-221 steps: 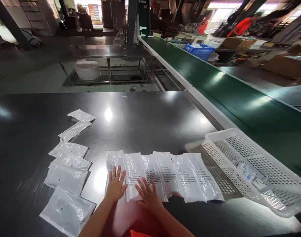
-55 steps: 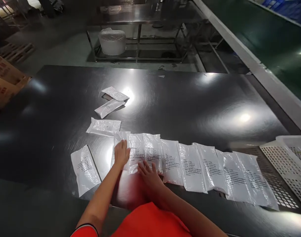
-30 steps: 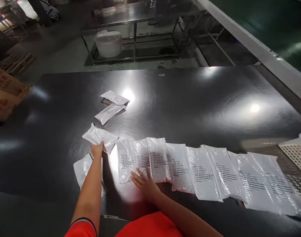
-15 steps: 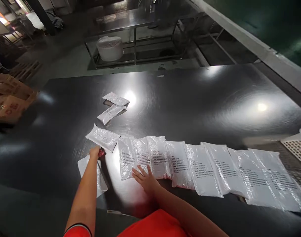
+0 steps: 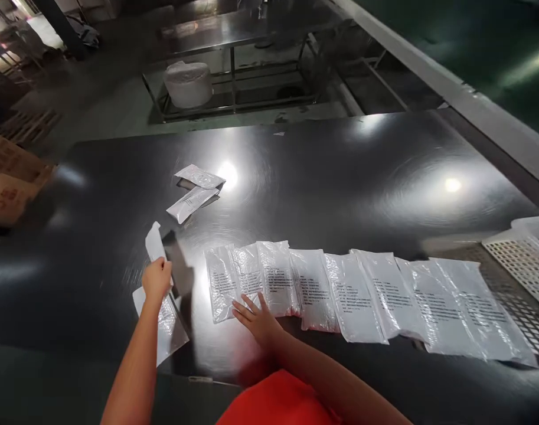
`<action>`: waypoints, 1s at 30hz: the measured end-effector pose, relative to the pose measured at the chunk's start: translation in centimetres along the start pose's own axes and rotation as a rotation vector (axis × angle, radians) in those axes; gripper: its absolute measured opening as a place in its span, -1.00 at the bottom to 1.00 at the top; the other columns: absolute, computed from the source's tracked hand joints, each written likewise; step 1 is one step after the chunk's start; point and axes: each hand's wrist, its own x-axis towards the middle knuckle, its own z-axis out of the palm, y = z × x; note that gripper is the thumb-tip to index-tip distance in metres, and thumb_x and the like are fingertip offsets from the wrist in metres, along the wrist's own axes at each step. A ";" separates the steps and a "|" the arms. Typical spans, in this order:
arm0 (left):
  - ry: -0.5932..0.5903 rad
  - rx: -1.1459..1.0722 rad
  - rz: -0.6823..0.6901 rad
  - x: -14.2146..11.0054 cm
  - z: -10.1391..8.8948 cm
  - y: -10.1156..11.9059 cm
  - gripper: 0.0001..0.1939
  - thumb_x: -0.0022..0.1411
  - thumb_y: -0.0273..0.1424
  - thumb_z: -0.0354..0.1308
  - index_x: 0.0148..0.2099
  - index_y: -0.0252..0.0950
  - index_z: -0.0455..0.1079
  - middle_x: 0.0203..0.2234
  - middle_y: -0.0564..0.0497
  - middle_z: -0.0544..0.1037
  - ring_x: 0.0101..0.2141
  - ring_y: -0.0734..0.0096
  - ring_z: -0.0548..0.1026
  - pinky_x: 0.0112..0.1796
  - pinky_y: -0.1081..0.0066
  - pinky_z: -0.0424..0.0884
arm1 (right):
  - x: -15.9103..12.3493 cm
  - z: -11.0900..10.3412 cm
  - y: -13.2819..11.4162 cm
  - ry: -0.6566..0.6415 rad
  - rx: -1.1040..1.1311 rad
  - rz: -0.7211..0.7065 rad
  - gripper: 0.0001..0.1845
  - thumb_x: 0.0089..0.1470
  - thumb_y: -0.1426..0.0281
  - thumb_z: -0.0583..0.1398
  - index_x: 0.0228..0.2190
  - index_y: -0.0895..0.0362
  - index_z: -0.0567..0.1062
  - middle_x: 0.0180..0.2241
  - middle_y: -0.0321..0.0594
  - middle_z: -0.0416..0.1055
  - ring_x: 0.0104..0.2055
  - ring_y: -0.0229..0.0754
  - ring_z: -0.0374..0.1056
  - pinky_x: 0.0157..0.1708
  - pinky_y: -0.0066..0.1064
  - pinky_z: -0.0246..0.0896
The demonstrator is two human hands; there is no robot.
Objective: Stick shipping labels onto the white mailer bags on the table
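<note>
My left hand [image 5: 156, 278] is closed on a clear plastic packet [image 5: 154, 243], which stands lifted on edge above the black table [image 5: 322, 171]. Under that hand another packet [image 5: 166, 324] lies flat near the front edge. My right hand [image 5: 257, 314] lies flat with fingers spread on the left end of a row of several overlapping printed packets [image 5: 353, 292] that stretches to the right.
Two more packets [image 5: 193, 190] lie further back on the table. A white perforated basket [image 5: 523, 254] sits at the right edge. Cardboard boxes [image 5: 7, 186] stand at far left. Behind the table are a metal rack with a white roll [image 5: 188, 84] and a green conveyor [image 5: 468, 41].
My left hand has picked up the packet that lay left of the row and turned it upright. My right hand has stayed on the row's left end.
</note>
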 end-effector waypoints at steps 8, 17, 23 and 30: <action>-0.351 0.111 0.277 -8.7 9.9 4.7 -0.82 0.19 -0.26 0.17 -0.35 -0.25 0.50 -0.42 -0.11 0.59 -0.34 0.20 0.56 -0.29 0.27 0.44 | -0.1 0.2 0.3 -0.026 0.004 -0.004 -0.32 0.12 0.46 0.07 0.27 0.01 0.13 0.34 -0.22 0.00 0.36 0.17 -0.12 0.25 0.35 -0.21; -0.208 0.144 0.326 -10.7 13.4 -0.9 -0.34 0.29 -0.41 -0.10 0.40 -0.28 -0.08 0.39 -0.14 -0.15 0.34 -0.14 -0.20 0.18 -0.33 -0.09 | -0.1 1.1 0.6 0.079 -0.052 -0.014 -0.41 0.20 0.42 0.03 0.25 -0.03 0.16 0.31 -0.23 0.09 0.34 0.10 -0.06 0.24 0.37 -0.28; -0.242 0.033 0.396 -10.2 12.7 -3.9 -0.37 0.26 -0.31 0.04 0.36 -0.08 0.06 0.37 -0.02 0.00 0.35 0.05 -0.13 0.26 -0.09 -0.15 | 0.0 1.2 0.8 0.093 -0.068 -0.013 -0.35 0.13 0.52 0.02 0.24 -0.04 0.18 0.29 -0.24 0.13 0.32 0.11 -0.02 0.21 0.39 -0.21; 0.131 -0.080 -0.468 -10.8 9.0 -8.9 -0.24 0.29 -0.22 -0.02 0.39 -0.38 -0.21 0.22 -0.55 0.20 0.22 -0.29 0.19 0.06 -0.33 0.14 | 0.0 0.4 0.9 0.004 -0.034 -0.037 -0.26 0.04 0.51 0.08 0.26 -0.02 0.14 0.33 -0.21 0.04 0.35 0.14 -0.08 0.23 0.37 -0.24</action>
